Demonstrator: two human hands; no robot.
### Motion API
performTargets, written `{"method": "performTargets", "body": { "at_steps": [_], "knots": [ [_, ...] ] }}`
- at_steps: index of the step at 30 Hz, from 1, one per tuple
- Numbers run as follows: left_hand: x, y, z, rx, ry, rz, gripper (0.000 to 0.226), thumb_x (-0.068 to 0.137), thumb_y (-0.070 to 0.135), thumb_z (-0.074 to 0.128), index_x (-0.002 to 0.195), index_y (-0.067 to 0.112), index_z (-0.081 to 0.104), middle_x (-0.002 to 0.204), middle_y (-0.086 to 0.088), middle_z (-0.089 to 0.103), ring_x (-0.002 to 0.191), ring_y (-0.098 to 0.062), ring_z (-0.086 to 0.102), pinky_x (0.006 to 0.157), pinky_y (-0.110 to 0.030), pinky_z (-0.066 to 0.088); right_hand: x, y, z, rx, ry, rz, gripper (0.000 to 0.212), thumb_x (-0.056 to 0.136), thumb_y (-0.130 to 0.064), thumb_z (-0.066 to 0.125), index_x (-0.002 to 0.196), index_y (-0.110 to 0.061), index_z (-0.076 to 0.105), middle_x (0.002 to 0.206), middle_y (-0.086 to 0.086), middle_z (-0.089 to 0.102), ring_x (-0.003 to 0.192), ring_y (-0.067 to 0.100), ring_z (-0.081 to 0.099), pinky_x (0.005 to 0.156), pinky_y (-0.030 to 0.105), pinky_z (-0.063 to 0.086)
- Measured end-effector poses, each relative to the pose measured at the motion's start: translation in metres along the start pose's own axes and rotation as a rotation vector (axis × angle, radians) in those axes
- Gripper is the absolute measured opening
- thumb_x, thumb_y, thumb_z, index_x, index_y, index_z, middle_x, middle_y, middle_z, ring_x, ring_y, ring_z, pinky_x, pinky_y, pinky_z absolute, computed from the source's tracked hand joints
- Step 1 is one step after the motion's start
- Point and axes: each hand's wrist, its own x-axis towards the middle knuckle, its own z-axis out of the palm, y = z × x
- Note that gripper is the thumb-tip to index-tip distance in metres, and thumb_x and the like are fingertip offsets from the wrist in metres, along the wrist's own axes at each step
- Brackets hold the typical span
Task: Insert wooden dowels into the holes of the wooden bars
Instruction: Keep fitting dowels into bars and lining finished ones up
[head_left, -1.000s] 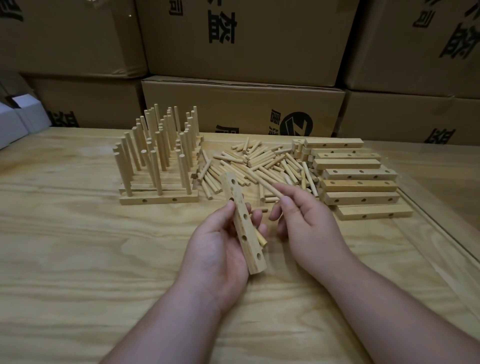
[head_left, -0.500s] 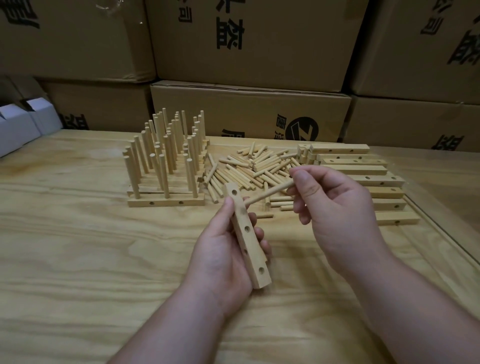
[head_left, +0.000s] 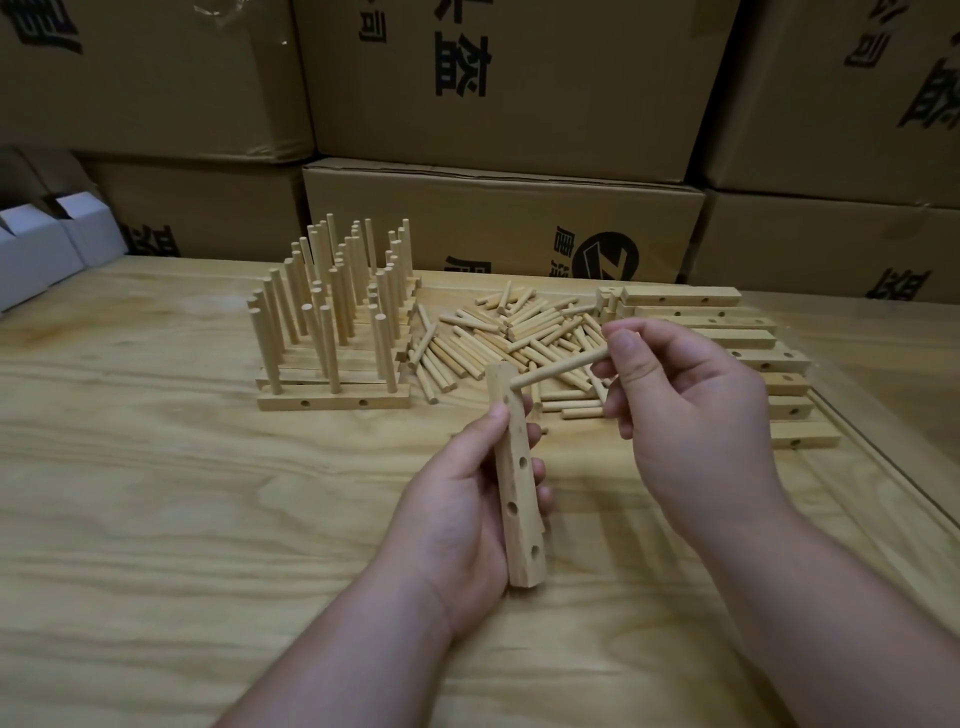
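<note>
my left grip (head_left: 457, 514) is wrapped round a wooden bar (head_left: 517, 480), long axis running away from me, four empty holes facing right. my right grip (head_left: 670, 410) pinches a dowel (head_left: 558, 370), tip pointing left at the bar's far end. loose dowels (head_left: 509, 338) heaped on the desk (head_left: 156, 519); cardboard boxes (head_left: 498, 223) closed, contents unseen

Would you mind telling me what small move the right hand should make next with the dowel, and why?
Probably ease the dowel down into the top hole of the bar. The right hand pinches the dowel with its free tip already at the bar's upper end, the left hand grips the bar, and the three holes lower down are empty.
</note>
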Motion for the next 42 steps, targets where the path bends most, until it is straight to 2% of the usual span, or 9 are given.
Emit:
{"method": "performTargets", "body": {
  "at_steps": [8, 16, 19, 21, 25, 28, 34, 37, 42],
  "knots": [
    [-0.001, -0.003, -0.001, 0.014, 0.005, 0.01, 0.027, 0.079, 0.032, 0.072, 0.1, 0.018, 0.079, 0.071, 0.0, 0.061, 0.061, -0.014, 0.058, 0.058, -0.03, 0.051, -0.003, -0.006, -0.003, -0.101, -0.05, -0.053, 0.01, 0.096, -0.028, 0.066, 0.094, -0.03, 0.075, 0.076, -0.008, 0.071, 0.066, 0.004, 0.064, 0.056, 0.013, 0.049],
    [0.001, -0.002, -0.003, -0.05, -0.033, 0.023, 0.024, 0.09, 0.031, 0.066, 0.104, 0.016, 0.078, 0.09, -0.004, 0.069, 0.083, -0.02, 0.068, 0.074, -0.035, 0.053, -0.002, -0.011, -0.005, -0.091, -0.063, 0.012, 0.027, 0.084, -0.056, 0.065, 0.087, -0.031, 0.075, 0.074, -0.002, 0.072, 0.063, 0.011, 0.065, 0.053, 0.017, 0.049],
    [0.003, 0.0, -0.004, -0.108, -0.031, 0.034, 0.027, 0.091, 0.036, 0.062, 0.105, 0.019, 0.078, 0.101, -0.004, 0.074, 0.104, -0.025, 0.071, 0.083, -0.039, 0.051, -0.003, -0.006, 0.0, -0.063, -0.136, 0.171, 0.043, 0.091, -0.067, 0.05, 0.093, -0.029, 0.071, 0.08, -0.002, 0.073, 0.066, 0.013, 0.066, 0.057, 0.028, 0.049],
    [0.005, 0.002, -0.005, -0.162, -0.026, 0.049, 0.032, 0.09, 0.038, 0.061, 0.111, 0.019, 0.075, 0.109, -0.003, 0.075, 0.115, -0.027, 0.068, 0.085, -0.041, 0.053, -0.003, -0.002, 0.002, -0.136, -0.234, 0.313, 0.042, 0.099, -0.056, 0.047, 0.087, -0.025, 0.073, 0.079, 0.0, 0.074, 0.064, 0.014, 0.065, 0.057, 0.032, 0.047],
    [0.004, 0.003, -0.005, -0.196, -0.086, 0.032, 0.033, 0.087, 0.044, 0.061, 0.108, 0.024, 0.077, 0.119, 0.002, 0.075, 0.1, -0.022, 0.074, 0.08, -0.056, 0.059, -0.007, -0.003, 0.003, -0.164, -0.589, 0.607, 0.028, 0.099, -0.04, 0.06, 0.089, -0.023, 0.08, 0.082, 0.006, 0.076, 0.065, 0.016, 0.067, 0.048, 0.03, 0.048],
    [0.002, 0.003, -0.004, -0.148, -0.102, 0.046, 0.03, 0.084, 0.045, 0.061, 0.096, 0.028, 0.083, 0.119, 0.004, 0.075, 0.099, -0.015, 0.075, 0.066, -0.043, 0.062, -0.007, -0.004, 0.002, 0.026, -0.709, 0.733, 0.031, 0.1, -0.032, 0.06, 0.092, -0.009, 0.078, 0.082, 0.01, 0.072, 0.064, 0.016, 0.064, 0.046, 0.027, 0.048],
    [0.002, 0.001, -0.003, -0.138, -0.08, 0.054, 0.03, 0.087, 0.041, 0.059, 0.096, 0.027, 0.082, 0.119, 0.003, 0.075, 0.118, -0.019, 0.066, 0.066, -0.035, 0.062, -0.003, -0.004, -0.001, -0.049, -0.662, 0.698, 0.012, 0.094, -0.01, 0.066, 0.095, -0.008, 0.078, 0.08, 0.014, 0.072, 0.062, 0.018, 0.065, 0.047, 0.027, 0.051],
    [0.004, 0.001, -0.006, -0.133, -0.051, 0.067, 0.033, 0.096, 0.041, 0.053, 0.103, 0.025, 0.081, 0.107, 0.002, 0.078, 0.096, -0.017, 0.076, 0.076, -0.04, 0.061, 0.001, -0.004, -0.003, -0.253, -0.551, 0.586, 0.008, 0.094, -0.016, 0.068, 0.098, -0.016, 0.075, 0.08, 0.003, 0.077, 0.066, 0.015, 0.071, 0.055, 0.03, 0.052],
    [0.006, 0.005, -0.008, -0.194, 0.025, 0.097, 0.031, 0.096, 0.038, 0.056, 0.119, 0.022, 0.071, 0.116, -0.002, 0.076, 0.104, -0.024, 0.074, 0.094, -0.044, 0.053, 0.012, -0.012, -0.018, -0.256, -0.464, 0.395, 0.008, 0.086, -0.027, 0.078, 0.09, -0.034, 0.078, 0.08, -0.008, 0.075, 0.068, 0.007, 0.069, 0.059, 0.025, 0.051]
  ]
}}
